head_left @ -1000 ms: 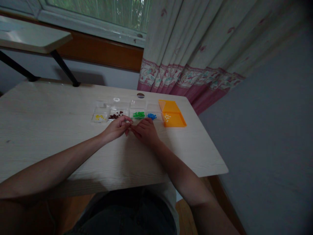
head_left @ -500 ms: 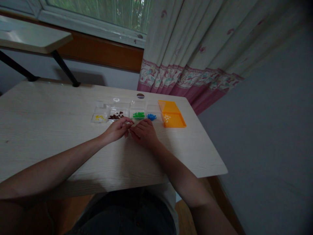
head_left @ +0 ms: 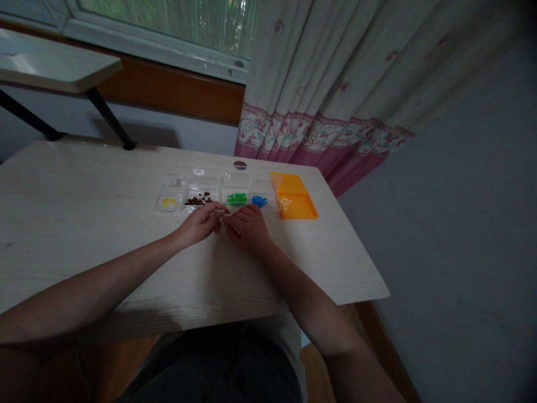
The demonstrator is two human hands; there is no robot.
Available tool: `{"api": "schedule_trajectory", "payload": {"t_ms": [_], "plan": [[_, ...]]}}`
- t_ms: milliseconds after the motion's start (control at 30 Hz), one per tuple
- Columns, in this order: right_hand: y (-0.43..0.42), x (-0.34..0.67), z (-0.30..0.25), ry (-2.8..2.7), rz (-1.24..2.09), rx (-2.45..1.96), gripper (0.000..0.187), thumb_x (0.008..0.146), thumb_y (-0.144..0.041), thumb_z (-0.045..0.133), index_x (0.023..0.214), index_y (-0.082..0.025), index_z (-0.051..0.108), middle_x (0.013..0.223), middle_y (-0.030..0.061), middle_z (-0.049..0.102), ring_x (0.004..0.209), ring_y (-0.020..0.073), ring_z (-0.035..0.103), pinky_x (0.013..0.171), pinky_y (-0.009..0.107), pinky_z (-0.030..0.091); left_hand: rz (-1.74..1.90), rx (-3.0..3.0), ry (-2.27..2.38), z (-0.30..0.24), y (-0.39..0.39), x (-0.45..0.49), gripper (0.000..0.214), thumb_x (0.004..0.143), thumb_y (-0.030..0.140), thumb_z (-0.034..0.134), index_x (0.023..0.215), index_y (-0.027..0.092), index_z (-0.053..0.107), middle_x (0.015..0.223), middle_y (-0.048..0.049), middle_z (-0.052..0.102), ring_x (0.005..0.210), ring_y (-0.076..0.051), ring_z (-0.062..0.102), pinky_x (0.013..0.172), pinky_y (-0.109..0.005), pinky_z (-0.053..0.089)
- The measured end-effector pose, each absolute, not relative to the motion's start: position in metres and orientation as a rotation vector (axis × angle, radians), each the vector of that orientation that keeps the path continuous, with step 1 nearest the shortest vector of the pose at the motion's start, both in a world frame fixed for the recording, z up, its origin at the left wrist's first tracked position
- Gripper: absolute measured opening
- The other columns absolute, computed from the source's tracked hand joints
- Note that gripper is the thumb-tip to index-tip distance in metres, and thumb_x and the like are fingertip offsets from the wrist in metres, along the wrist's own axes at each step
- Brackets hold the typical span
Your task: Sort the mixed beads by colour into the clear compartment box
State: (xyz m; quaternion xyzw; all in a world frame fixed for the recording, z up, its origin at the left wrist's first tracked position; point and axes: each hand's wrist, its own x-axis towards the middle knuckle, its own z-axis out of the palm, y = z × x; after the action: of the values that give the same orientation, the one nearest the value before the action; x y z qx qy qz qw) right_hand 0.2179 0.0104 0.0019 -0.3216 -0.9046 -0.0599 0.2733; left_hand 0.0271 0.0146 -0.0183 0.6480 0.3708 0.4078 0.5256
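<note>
My left hand [head_left: 203,220] and my right hand [head_left: 249,226] meet fingertip to fingertip above the table, both closed in a pinch. Whatever sits between the fingers is too small and too hidden to name. Just beyond them is a row of clear lidded boxes. One holds yellow pieces [head_left: 169,202], another dark brown pieces [head_left: 198,200], and others green pieces [head_left: 237,198] and blue pieces [head_left: 259,201]. At the right end lies an opened orange case [head_left: 302,208] with small white pieces [head_left: 286,202] in its left part.
The pale wooden table [head_left: 113,196] has a raised shelf [head_left: 62,64] on black legs at its left back. A round dark disc [head_left: 240,165] lies near the back edge. Behind are a window and a patterned curtain [head_left: 310,112]; a wall stands on the right.
Both hands stay together in nearly the same place, with only slight finger movement. The view has shifted a little; the boxes and pieces look unchanged.
</note>
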Motion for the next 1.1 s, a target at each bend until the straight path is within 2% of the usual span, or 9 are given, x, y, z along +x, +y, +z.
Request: {"api": "schedule_trajectory", "payload": {"t_ms": [367,600,733,900,1000,1100], "plan": [[0.014,0.212,-0.005,-2.335,0.087,-0.947,0.017,0.092,-0.028,0.057,0.093,-0.021,0.072,0.083,0.0027,0.072,0.083,0.0157,0.061,0.081,0.032,0.037,0.992,1.828,1.205,-0.017,0.006,0.028,0.031,0.098,0.041,0.04,0.114,0.02,0.055,0.058,0.0044,0.053,0.054,-0.013,0.052,0.054,-0.023,0.039],[0.023,0.22,-0.006,-2.307,0.155,-0.911,0.015,0.091,-0.027,0.06,0.094,-0.021,0.073,0.081,0.0028,0.073,0.081,0.0161,0.062,0.079,0.031,0.039,0.97,1.885,1.184,-0.015,0.005,0.027,0.029,0.098,0.035,0.038,0.114,0.019,0.055,0.061,0.0039,0.055,0.057,-0.014,0.054,0.058,-0.025,0.04],[0.033,0.24,-0.001,-2.189,0.159,-0.972,0.015,0.091,-0.029,0.061,0.089,-0.021,0.074,0.084,0.0034,0.074,0.082,0.016,0.063,0.081,0.03,0.042,0.952,1.955,1.171,-0.011,0.005,0.025,0.024,0.095,0.035,0.044,0.109,0.019,0.055,0.066,0.0037,0.052,0.06,-0.013,0.05,0.058,-0.024,0.038],[0.04,0.255,0.001,-2.104,0.104,-1.09,0.021,0.092,-0.032,0.058,0.088,-0.021,0.075,0.08,0.004,0.073,0.078,0.0163,0.061,0.078,0.03,0.043,0.783,2.265,1.083,-0.008,0.005,0.021,0.03,0.085,0.045,0.064,0.101,0.02,0.062,0.087,-0.0019,0.056,0.079,-0.016,0.054,0.072,-0.028,0.043],[0.041,0.255,-0.001,-2.108,0.088,-1.109,0.022,0.093,-0.033,0.057,0.089,-0.022,0.076,0.079,0.0038,0.072,0.076,0.0159,0.06,0.077,0.03,0.042,0.71,2.385,1.016,-0.007,0.004,0.02,0.027,0.087,0.044,0.063,0.101,0.021,0.064,0.098,-0.0047,0.057,0.093,-0.02,0.055,0.084,-0.032,0.044],[0.039,0.252,-0.003,-2.112,0.091,-1.097,0.022,0.093,-0.033,0.057,0.088,-0.022,0.075,0.079,0.0033,0.073,0.076,0.0151,0.06,0.078,0.03,0.042,0.666,2.445,1.01,-0.005,0.0,0.023,0.021,0.091,0.039,0.056,0.097,0.021,0.065,0.099,-0.0059,0.057,0.096,-0.021,0.055,0.085,-0.032,0.045]]}}
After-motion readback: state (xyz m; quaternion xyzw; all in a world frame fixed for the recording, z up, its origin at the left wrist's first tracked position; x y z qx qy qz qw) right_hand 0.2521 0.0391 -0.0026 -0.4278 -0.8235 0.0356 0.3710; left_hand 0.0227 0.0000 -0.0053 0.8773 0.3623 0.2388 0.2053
